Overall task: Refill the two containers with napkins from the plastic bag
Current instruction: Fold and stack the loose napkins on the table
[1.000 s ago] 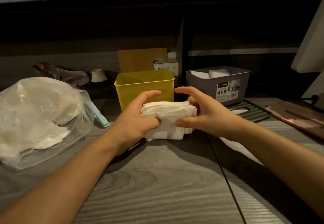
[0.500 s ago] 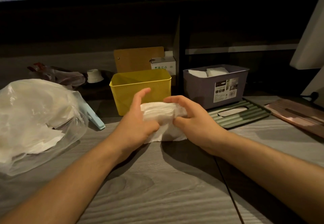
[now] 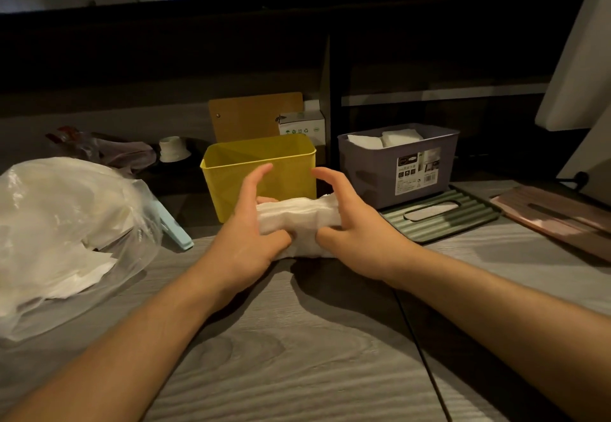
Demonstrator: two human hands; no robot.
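A stack of white napkins [image 3: 299, 220] rests on the grey wooden table, squeezed between both hands. My left hand [image 3: 246, 239] grips its left end, thumb in front and fingers behind, index finger raised. My right hand [image 3: 355, 236] grips the right end the same way. Just behind the stack stands the yellow container [image 3: 231, 170], its visible inside bare. To its right the grey-purple container [image 3: 370, 173] holds white napkins [image 3: 385, 140]. The clear plastic bag [image 3: 62, 230] with more napkins lies at the left.
A green ribbed lid [image 3: 439, 216] with a slot lies in front of the grey-purple container, and a pinkish lid [image 3: 555, 216] lies further right. A light blue clip [image 3: 173, 233] sticks out by the bag. A wooden board [image 3: 254, 117] and a small white box [image 3: 302, 125] stand behind the yellow container.
The hands have closed in on the napkin stack and pressed it narrower and flatter on the table. The stack now bulges between the thumbs.
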